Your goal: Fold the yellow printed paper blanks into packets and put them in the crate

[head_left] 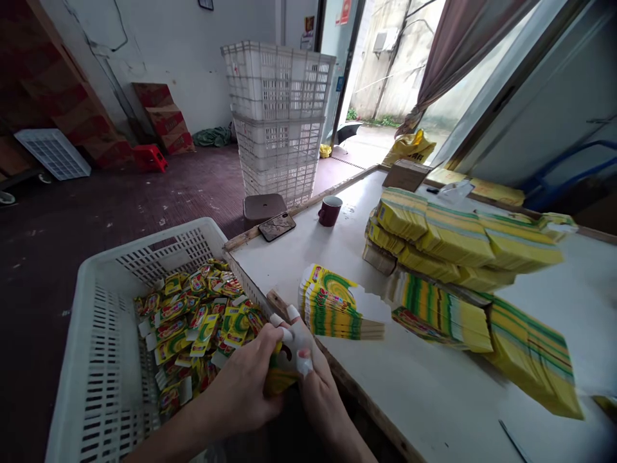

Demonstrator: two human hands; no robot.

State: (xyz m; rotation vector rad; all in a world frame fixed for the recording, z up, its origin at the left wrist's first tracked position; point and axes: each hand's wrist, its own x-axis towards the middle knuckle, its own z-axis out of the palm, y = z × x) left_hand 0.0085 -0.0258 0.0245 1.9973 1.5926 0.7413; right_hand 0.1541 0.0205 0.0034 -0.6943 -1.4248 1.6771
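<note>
1. Head view, hands: the left hand (250,376) and the right hand (315,379) meet just beside the wooden edge of the white tabletop (385,386). White wrapping covers several fingertips.
2. Head view, held thing: a small yellow carton (281,381) of thin printed card sits between them. The left grip is curled around it; the right grip presses it with thumb and fingers. Its exact shape is hidden.
3. Head view, left: a white plastic basket (99,302) with slotted walls contains a loose, jumbled heap of glossy small packs (207,331) in yellow, green and red.
4. Head view, tabletop: flat printed cards (332,302) lie fanned near the right hand, their edges overlapping. Beyond them rise dense, layered card stacks (457,238). A smooth maroon mug (330,211) stands upright near a flat phone (277,226) with a marbled back.
</note>
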